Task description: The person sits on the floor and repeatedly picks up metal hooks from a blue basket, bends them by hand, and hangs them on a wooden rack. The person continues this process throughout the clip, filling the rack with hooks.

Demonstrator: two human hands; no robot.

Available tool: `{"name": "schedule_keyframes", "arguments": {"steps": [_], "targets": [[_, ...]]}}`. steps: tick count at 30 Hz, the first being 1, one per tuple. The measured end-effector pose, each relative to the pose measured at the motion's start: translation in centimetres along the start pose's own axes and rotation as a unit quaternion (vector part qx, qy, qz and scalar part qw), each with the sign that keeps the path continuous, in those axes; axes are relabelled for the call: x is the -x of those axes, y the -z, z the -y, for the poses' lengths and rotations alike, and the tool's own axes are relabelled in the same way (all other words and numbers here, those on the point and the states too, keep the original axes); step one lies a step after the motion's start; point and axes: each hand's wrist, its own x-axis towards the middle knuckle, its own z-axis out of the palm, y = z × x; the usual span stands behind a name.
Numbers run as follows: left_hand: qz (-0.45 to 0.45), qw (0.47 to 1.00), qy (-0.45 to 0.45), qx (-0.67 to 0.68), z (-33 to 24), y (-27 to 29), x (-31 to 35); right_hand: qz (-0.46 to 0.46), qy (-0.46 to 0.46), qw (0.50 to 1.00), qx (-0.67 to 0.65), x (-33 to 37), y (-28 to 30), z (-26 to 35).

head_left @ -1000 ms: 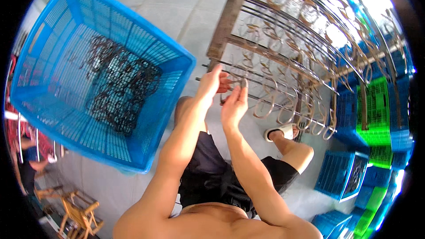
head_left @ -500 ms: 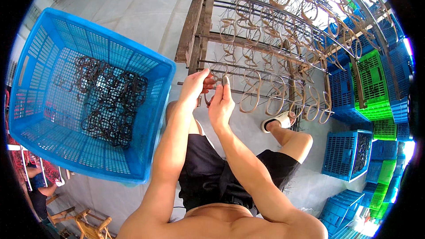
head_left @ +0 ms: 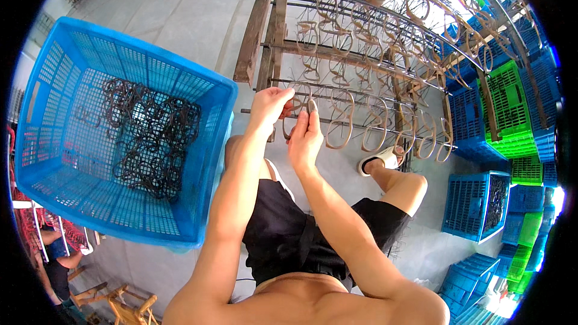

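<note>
Both hands meet just above the picture's centre, at a brown loop-shaped piece (head_left: pixel 299 101) that sits on a thin metal rod (head_left: pixel 361 126) of the wooden drying rack (head_left: pixel 271 30). The left hand (head_left: pixel 269 105) comes at the loop from nine o'clock, its fingers curled and pinching the loop's left rim. The right hand (head_left: pixel 305 138) lies at the loop's six o'clock, fingers drawn together and pointing up, their tips touching the loop's lower right edge; whether it truly grips cannot be told. More brown loops (head_left: pixel 385 129) hang along the same rod toward three o'clock. At nine o'clock of the hands stands a big blue crate (head_left: pixel 205 162) with dark loops (head_left: pixel 147 138) heaped inside. Blue and green crates (head_left: pixel 512 108) stack at three o'clock.
</note>
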Motion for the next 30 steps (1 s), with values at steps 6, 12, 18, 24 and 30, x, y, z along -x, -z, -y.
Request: {"name": "schedule_keyframes", "arguments": {"steps": [6, 12, 18, 24, 30], "targets": [[-0.028, 0.996, -0.056, 0.056, 1.1, 0.6, 2.3, -0.027, 0.071, 0.996, 0.055, -0.6, -0.2, -1.2], [0.013, 0.987, -0.093, 0.130, 4.5, 0.5, 4.9, -0.017, 0.092, 0.990, 0.105, -0.1, -1.1, -1.5], [0.017, 0.985, -0.076, 0.154, 5.0, 0.4, 5.0, -0.034, 0.114, 0.988, 0.098, 0.0, -0.4, -0.1], [-0.012, 0.972, -0.047, 0.231, 5.2, -0.6, 4.2, -0.029, 0.089, 0.995, -0.015, -1.3, -0.7, -2.9], [-0.021, 0.976, -0.062, 0.207, 4.9, -1.1, 4.6, 0.036, 0.051, 0.997, -0.034, -1.3, 1.3, -1.3]]}}
